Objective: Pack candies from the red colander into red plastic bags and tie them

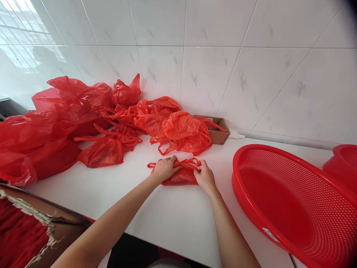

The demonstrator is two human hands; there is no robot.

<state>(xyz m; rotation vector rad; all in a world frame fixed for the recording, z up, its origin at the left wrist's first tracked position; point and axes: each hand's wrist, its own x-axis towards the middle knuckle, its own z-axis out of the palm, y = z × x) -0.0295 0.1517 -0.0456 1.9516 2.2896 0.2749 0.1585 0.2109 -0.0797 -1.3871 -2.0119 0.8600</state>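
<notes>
A small red plastic bag [180, 179] lies on the white table between my hands, its contents hidden. My left hand [165, 169] grips the bag's upper left part, and a loop of its handle sticks out past the knuckles. On the bag's right side, my right hand [205, 176] pinches the plastic at the top edge between thumb and fingers. Just behind sits a crumpled heap of red plastic bags [185, 130]. Left of my hands rests another red bag [104, 152], with its handles loose.
A large red perforated basket [260, 208] stands on the right of the white table [178, 219], with a second red basket [344, 158] beyond it. Large red bags [41, 141] fill the left. A small cardboard box [221, 136] touches the tiled wall; a torn carton [55, 238] stands lower left.
</notes>
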